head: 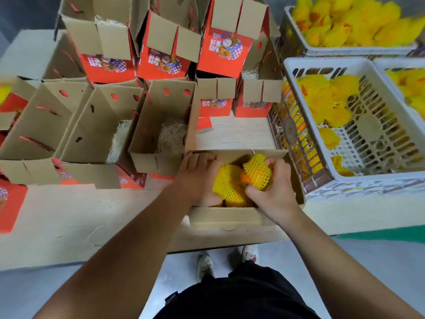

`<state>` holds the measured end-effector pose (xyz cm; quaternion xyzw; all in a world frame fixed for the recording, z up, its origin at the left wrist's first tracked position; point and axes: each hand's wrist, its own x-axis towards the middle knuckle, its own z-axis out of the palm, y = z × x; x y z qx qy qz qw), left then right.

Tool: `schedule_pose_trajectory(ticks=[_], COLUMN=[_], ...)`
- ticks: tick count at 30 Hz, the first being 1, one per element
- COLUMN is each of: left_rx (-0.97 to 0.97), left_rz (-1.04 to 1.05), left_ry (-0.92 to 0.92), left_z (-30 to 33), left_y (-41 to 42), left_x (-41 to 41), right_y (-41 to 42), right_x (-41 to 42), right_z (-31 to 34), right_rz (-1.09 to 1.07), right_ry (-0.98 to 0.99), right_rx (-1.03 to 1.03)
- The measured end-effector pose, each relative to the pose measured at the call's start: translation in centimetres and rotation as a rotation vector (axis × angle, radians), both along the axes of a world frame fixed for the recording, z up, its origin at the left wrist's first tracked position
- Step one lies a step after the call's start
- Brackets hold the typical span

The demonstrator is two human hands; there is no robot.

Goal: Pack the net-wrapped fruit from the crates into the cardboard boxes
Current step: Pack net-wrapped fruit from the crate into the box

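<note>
Both hands work inside the open cardboard box [226, 216] at the near edge of the bench [69, 217]. The right hand [273, 192] has its fingers curled round 1 net-wrapped fruit [257, 171], holding it tilted just above the rest. The left hand [197, 173] lies with fairly straight fingers over the box's left side, pressing beside another wrapped fruit [226, 183] already in the box; its fingertips reach toward the far flap, and whether they grip anything cannot be told.

The main risk, as I judge it, is crowding. The box looks nearly full, so forcing the held fruit down could bruise it or push its neighbour up and out. The orange skin shows at the open end of the yellow net, so the sleeve may slide off if the fruit is pulled or twisted against the others. Pressing on the box wall could also bow the cardboard or shift the box toward the bench edge.

More fruit waits in the white crate [345, 180] just right of the box, and several empty boxes [158, 125] stand behind it.
</note>
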<state>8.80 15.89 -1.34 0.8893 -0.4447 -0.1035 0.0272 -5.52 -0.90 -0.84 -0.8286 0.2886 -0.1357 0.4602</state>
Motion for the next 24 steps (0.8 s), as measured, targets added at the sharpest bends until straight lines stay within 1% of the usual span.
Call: schedule_pose_trajectory(ticks=[1,2,3,4,6,7,8,10,11,13,16,17,18,20,21,22,24], left_rx=[-0.065,-0.175,-0.302,-0.427,-0.627,-0.703,-0.770,-0.864,-0.880,-0.869,-0.835,-0.806,-0.779,-0.775,-0.794,-0.821,-0.914], left_rz=[0.043,0.077,0.086,0.075,0.072,0.111,0.179,0.308,0.355,0.408,0.443,0.443,0.442,0.457,0.462,0.460,0.454], left_ry=[0.033,0.092,0.204,0.381,0.794,0.910,0.958,0.975,0.973,0.932,0.847,0.872,0.948,1.155,1.199,1.189,1.109], left_z=[0.4,0.9,1.4,1.9,2.3,2.2,2.2,2.1,2.1,2.0,2.0,1.9,1.8,1.5,1.4,1.2,0.8], left_y=[-0.1,-0.2,-0.2,-0.2,-0.1,0.0,0.0,0.1,0.1,0.2,0.1,0.1,0.0,0.0,-0.1,-0.1,-0.4], left_x=[-0.2,-0.5,-1.0,-1.6,-3.3,-4.1,-4.7,-5.3,-5.5,-5.6,-5.8,-6.0,-6.1,-6.3,-6.3,-6.2,-6.0], right_y=[0.2,0.4,0.8,1.2,2.1,2.4,2.6,2.9,3.0,3.2,3.8,3.9,4.0,3.9,3.7,3.5,3.3], right_x=[0.0,0.0,-0.1,-0.2,-0.4,-0.4,-0.5,-0.4,-0.3,-0.2,-0.1,0.0,0.1,0.3,0.3,0.2,-0.1], right_z=[0.4,1.0,1.8,2.5,3.6,4.0,4.2,4.5,4.5,4.4,4.2,4.2,4.2,4.2,4.2,4.2,4.2], right_rz=[0.004,0.001,-0.003,0.006,0.064,0.091,0.111,0.146,0.164,0.183,0.147,0.138,0.134,0.114,0.099,0.082,0.042], right_ry=[-0.001,-0.011,-0.030,-0.059,-0.100,-0.101,-0.096,-0.071,-0.050,-0.018,-0.022,-0.037,-0.060,-0.113,-0.126,-0.140,-0.187], right_rx=[0.024,0.070,0.147,0.246,0.412,0.453,0.463,0.438,0.424,0.375,0.261,0.211,0.164,0.097,0.065,0.017,-0.142])
